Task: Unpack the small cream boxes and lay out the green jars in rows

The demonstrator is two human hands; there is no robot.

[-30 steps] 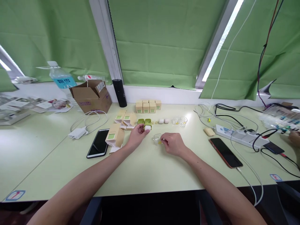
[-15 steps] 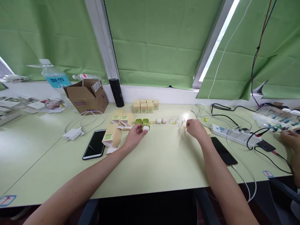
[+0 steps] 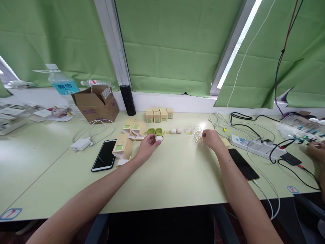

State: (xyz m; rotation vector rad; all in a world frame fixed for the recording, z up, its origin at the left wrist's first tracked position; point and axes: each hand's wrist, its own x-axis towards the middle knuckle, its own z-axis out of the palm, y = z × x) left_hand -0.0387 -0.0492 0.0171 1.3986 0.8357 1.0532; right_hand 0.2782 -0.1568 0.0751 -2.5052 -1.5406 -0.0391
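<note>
My left hand (image 3: 147, 148) is closed around a small green case with a white roll (image 3: 159, 138) in it, held just above the table. Two more green cases (image 3: 155, 131) sit right behind it. Tiny yellow pieces (image 3: 166, 132) and two white rolls (image 3: 176, 130) lie in a row to their right. Farther along are several clear plastic cases (image 3: 193, 130) with yellow marks. Over at their right end, my right hand (image 3: 212, 139) has its fingers pinched together against the nearest clear case (image 3: 199, 138); what the fingertips hold is hidden.
Opened kraft boxes (image 3: 123, 147) stand left of my left hand, small closed boxes (image 3: 156, 117) behind. Phones (image 3: 104, 155) lie on both sides. A power strip (image 3: 251, 145) with tangled cables is at right, near another person's hand (image 3: 316, 150). A cardboard box (image 3: 98, 106) stands back left.
The view has shifted slightly, so everything sits a little to the right. Both hands keep nearly the same places and poses.
</note>
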